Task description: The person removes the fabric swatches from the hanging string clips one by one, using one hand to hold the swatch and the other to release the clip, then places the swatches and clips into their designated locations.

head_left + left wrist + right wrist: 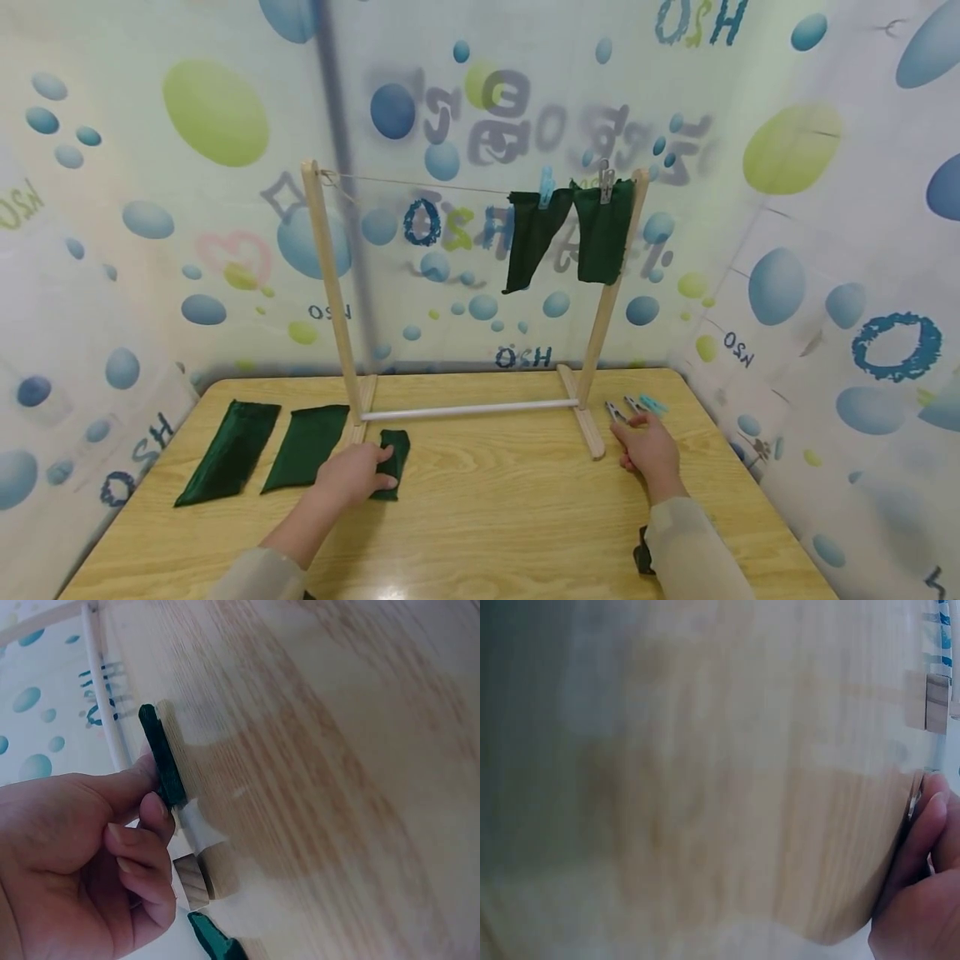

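Observation:
With thumb and fingers, my left hand (351, 477) pinches a small folded green cloth (395, 467) beside the left foot of a wooden rack. In the left wrist view the folded cloth (163, 756) shows edge-on, close over the table. My right hand (651, 450) is at the table's right side, its fingertips pinching a grey metal clothespin (615, 412). A sliver of that clothespin (914, 799) shows at the fingertips in the right wrist view; the fingers hide the rest. Just beyond lie another grey clothespin (633, 404) and a light blue one (652, 404).
The rack's wooden posts (330, 283) carry a string (427, 184). Two green cloths (534, 237) hang at its right end, held by a blue clothespin (547, 188) and a grey one (606, 185). Two more flat cloths (231, 452) lie on the table's left. A white bar (468, 410) joins the feet.

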`<state>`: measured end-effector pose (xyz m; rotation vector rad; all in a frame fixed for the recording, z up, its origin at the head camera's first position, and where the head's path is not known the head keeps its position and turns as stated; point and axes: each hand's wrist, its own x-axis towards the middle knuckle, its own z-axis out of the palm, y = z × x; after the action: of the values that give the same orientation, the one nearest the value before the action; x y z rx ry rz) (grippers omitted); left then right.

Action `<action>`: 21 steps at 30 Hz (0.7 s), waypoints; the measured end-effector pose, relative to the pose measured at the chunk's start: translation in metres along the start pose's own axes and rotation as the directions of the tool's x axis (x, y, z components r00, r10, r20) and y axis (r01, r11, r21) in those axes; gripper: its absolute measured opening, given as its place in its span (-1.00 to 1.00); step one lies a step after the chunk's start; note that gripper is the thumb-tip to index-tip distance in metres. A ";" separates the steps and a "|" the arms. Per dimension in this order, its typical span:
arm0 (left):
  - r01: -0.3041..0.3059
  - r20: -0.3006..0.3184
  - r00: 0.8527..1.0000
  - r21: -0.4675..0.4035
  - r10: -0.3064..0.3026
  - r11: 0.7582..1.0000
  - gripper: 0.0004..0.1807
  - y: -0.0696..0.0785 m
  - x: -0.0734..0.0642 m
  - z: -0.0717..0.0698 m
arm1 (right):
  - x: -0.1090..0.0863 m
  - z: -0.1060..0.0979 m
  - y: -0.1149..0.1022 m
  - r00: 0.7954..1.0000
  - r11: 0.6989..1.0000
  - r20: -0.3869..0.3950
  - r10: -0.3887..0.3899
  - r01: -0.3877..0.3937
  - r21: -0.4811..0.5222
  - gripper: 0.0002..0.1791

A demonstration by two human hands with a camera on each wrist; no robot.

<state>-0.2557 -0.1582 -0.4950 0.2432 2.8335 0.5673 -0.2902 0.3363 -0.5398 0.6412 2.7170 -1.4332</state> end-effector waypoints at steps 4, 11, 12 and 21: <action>-0.003 0.000 1.000 -0.005 0.003 1.000 -0.34 0.000 0.001 0.000 | 0.003 0.002 0.001 1.000 1.000 -0.015 0.017 -0.017 0.000 -0.45; 0.002 -0.005 1.000 -0.011 -0.002 1.000 -0.34 0.001 -0.001 -0.001 | 0.005 0.003 0.002 0.999 0.999 -0.022 0.032 -0.032 0.011 -0.44; 0.001 -0.007 1.000 -0.014 -0.001 1.000 -0.34 0.000 -0.001 -0.001 | 0.005 0.003 0.002 0.999 0.999 -0.022 0.033 -0.033 0.015 -0.43; -0.005 0.006 1.000 -0.001 0.005 1.000 -0.32 -0.006 -0.001 0.004 | 0.004 0.002 0.002 0.999 0.999 -0.011 0.036 -0.035 0.034 -0.33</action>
<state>-0.2546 -0.1627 -0.5013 0.2520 2.8273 0.5683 -0.2929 0.3374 -0.5430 0.6980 2.6820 -1.4747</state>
